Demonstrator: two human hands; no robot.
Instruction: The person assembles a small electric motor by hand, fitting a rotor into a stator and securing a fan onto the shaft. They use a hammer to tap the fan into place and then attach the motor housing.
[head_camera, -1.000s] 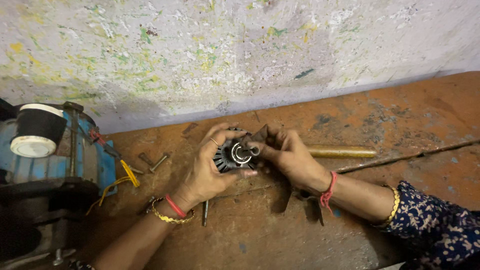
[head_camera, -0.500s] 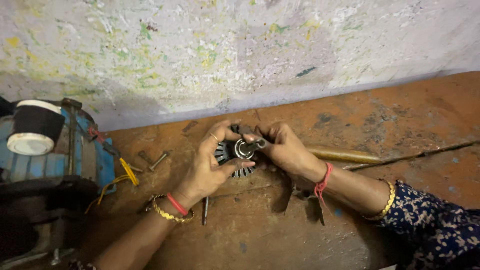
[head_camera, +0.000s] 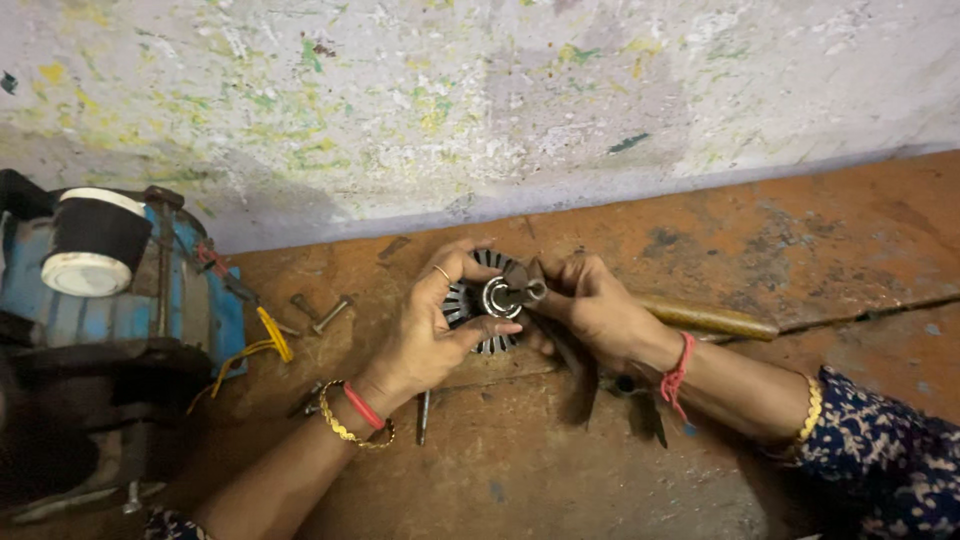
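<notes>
- Head view, the only one: left hand (head_camera: 425, 335) cups a small motor rotor (head_camera: 488, 300), a round part with black radial fins and a bright bearing ring at its centre. Thumb under it, fingers curled over the top rim, apparently to keep it from turning.
- Right hand (head_camera: 590, 305) is closed on the rotor's other side, fingertips pinching the short shaft stub (head_camera: 530, 290) that points up at the camera. So both hands are clamped on the one part, close together and nearly touching.
- Rotor sits just above the rust-orange worktop (head_camera: 800, 240), near its back edge by the paint-spattered wall (head_camera: 480, 100). Can't tell whether its underside rests on the surface.
- One blue electric motor (head_camera: 130, 300) with a black-and-white cap at the worktop's left edge, yellow wire (head_camera: 265, 340) trailing off it toward the hands.
- Two loose bolts (head_camera: 322, 312) lie between the motor and the left hand, within reach.
- One wooden tool handle (head_camera: 705, 318) lies behind the right wrist.
- One thin dark tool (head_camera: 424, 416) by the left wrist, and dark pliers-like tools under the right forearm, shaded, count unclear.
</notes>
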